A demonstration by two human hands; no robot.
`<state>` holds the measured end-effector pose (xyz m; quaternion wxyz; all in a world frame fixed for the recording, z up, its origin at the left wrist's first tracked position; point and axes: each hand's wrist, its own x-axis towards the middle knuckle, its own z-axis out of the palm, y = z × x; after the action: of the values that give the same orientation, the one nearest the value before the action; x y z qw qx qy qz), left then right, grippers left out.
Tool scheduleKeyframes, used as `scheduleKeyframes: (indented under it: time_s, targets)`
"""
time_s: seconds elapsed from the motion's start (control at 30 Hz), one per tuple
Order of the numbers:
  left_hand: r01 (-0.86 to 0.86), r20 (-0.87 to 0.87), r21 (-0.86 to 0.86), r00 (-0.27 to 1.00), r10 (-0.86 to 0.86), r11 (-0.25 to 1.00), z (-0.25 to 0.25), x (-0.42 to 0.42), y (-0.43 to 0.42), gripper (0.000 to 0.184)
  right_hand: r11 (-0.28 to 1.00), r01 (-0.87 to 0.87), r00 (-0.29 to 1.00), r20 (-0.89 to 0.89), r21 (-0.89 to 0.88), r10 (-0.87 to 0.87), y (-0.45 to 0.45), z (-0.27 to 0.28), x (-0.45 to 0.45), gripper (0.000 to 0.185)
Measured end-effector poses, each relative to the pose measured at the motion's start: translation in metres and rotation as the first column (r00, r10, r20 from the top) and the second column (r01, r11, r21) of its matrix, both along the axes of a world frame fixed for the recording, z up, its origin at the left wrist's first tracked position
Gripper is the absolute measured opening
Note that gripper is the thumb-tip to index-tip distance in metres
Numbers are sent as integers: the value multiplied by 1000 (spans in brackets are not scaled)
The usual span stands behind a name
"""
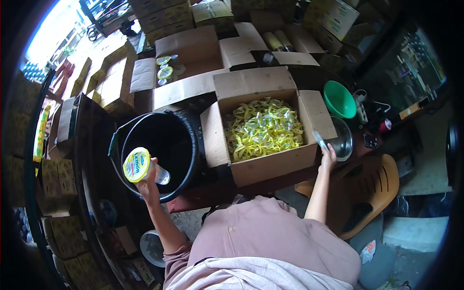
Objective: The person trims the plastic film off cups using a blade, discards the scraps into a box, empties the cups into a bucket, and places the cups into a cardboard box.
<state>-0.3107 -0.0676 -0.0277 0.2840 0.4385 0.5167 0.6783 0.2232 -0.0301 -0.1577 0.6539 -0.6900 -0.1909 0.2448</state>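
My left hand (150,186) is wrapped around a clear plastic cup with a yellow-rimmed lid (137,165) printed "Lemon". It tilts the cup over the near left rim of a large black bucket (192,140). My right hand (328,157) is closed on a small, pale, elongated thing (319,139), too small to identify, at the right flap of an open cardboard box (275,166). Inside that box lies a heap of small yellow and clear wrapped pieces (266,125). A glass bowl (344,140) sits just beyond my right hand.
Behind stands another open carton (193,46) with several yellow-lidded cups (165,72) in it. A green bowl (339,99) is at the right, near a power strip (360,108). A brown plastic chair (372,193) stands at lower right. Stacked cartons (63,237) line the left.
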Motion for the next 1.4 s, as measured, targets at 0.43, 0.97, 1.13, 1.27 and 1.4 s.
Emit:
scheduleKeyframes:
  time_s: [0.43, 0.97, 1.13, 1.27, 1.4]
  targets:
    - [-44, -300, -65, 954, 23, 997, -21, -21, 15, 39, 420, -838, 394, -147, 347, 907, 25, 124, -331, 19]
    - [38, -285, -51, 957, -51, 998, -18, -26, 17, 45, -48, -951, -304, 895, -306, 325, 46, 186, -400, 40]
    - [45, -235, -55, 970, -57, 997, -12, -25, 17, 48, -79, -946, -322, 883, -314, 341, 49, 187, -401, 41]
    - [33, -255, -38, 966, -42, 999, -9, -25, 15, 49, -105, -941, -339, 880, -322, 332, 54, 185, -400, 42]
    - [38, -288, -33, 956, -46, 999, -9, -27, 15, 50, -135, -934, -357, 880, -331, 313, 59, 186, -402, 42]
